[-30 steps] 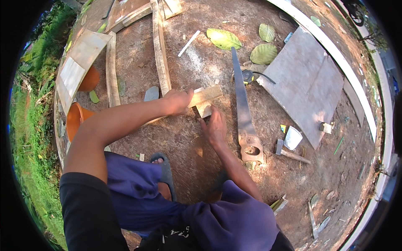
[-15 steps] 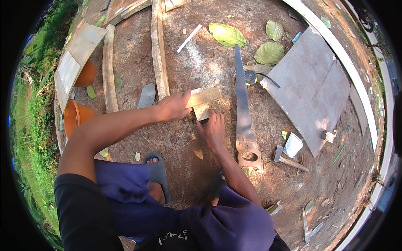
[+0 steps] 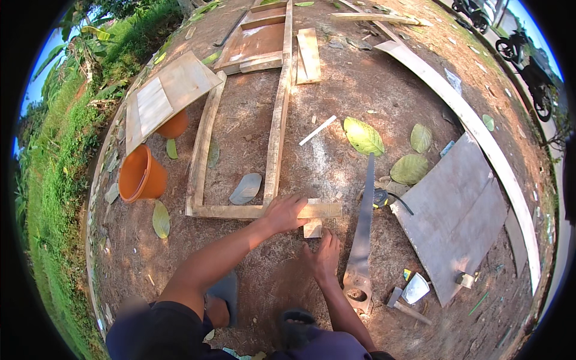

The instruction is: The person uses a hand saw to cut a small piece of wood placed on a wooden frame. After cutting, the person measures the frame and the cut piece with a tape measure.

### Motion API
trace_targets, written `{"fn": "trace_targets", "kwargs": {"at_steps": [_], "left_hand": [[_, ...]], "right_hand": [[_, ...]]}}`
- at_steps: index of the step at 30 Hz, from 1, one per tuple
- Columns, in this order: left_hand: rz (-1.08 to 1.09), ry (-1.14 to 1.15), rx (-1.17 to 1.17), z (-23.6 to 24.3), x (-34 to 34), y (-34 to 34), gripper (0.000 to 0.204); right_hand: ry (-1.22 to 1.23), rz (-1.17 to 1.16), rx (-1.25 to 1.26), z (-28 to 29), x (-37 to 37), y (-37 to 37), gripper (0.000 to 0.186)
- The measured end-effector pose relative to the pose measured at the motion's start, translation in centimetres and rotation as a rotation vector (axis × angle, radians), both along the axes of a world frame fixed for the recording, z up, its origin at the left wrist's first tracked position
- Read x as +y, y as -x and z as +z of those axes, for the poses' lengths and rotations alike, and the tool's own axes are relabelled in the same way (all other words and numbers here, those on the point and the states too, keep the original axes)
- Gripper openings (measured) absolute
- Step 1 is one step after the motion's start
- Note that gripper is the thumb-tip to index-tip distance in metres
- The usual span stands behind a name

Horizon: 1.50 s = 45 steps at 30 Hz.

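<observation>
My left hand is wrapped over a wooden crossbar at the near end of a long timber frame. Under the bar's right end lies a short wood block, jutting out on both sides of it. My right hand has its fingertips at the block's near right corner, with the thumb below; the exact contact is partly hidden. Right of that hand, a handsaw lies on the ground, its blade pointing away. Beside the blade is a black and yellow tape measure.
A hammer and a white container lie at the right, near a large grey board. Curving behind it runs a long pale plank. At left, an orange bucket stands near a leaning panel. Motorbikes stand far right.
The view has tilted up, so more of the timber frame and the far ground shows. My left hand stays on the crossbar and my right hand stays at the block.
</observation>
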<state>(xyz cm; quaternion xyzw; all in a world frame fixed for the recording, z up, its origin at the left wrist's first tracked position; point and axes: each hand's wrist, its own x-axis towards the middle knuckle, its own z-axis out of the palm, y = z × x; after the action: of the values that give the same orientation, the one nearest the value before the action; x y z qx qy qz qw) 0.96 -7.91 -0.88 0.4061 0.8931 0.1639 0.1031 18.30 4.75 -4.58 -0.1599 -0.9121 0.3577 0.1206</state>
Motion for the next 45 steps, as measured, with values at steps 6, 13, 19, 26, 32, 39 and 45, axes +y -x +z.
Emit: {"fn": "trace_targets", "kwargs": {"at_steps": [6,13,19,26,32,39,45], "left_hand": [[0.142,0.144,-0.146,2.1,1.3,-1.3,0.084],[0.327,0.154,-0.383,5.1,2.3,-1.0,0.083],[0.386,0.224,-0.294,5.4,3.3,-1.4,0.088],[0.28,0.238,-0.272,2.8,2.9,0.3,0.086],[0.34,0.197,-0.341,4.0,3.1,-0.4,0.084],[0.37,0.094,-0.404,1.3,2.6,0.8,0.075],[0.46,0.077,-0.423,4.1,3.7,1.3,0.07]], "right_hand": [[-0.045,-0.009,-0.012,2.5,3.0,-11.6,0.066],[-0.118,0.119,-0.31,3.3,3.2,-21.6,0.064],[-0.284,0.096,-0.3,1.5,4.7,-20.9,0.052],[-0.166,0.25,-0.309,3.7,7.0,-19.6,0.047],[0.125,0.0,-0.102,7.1,6.7,-21.3,0.07],[0.246,-0.361,0.003,9.6,5.1,-18.3,0.042],[0.678,-0.463,0.153,12.9,4.6,-18.3,0.037]]}}
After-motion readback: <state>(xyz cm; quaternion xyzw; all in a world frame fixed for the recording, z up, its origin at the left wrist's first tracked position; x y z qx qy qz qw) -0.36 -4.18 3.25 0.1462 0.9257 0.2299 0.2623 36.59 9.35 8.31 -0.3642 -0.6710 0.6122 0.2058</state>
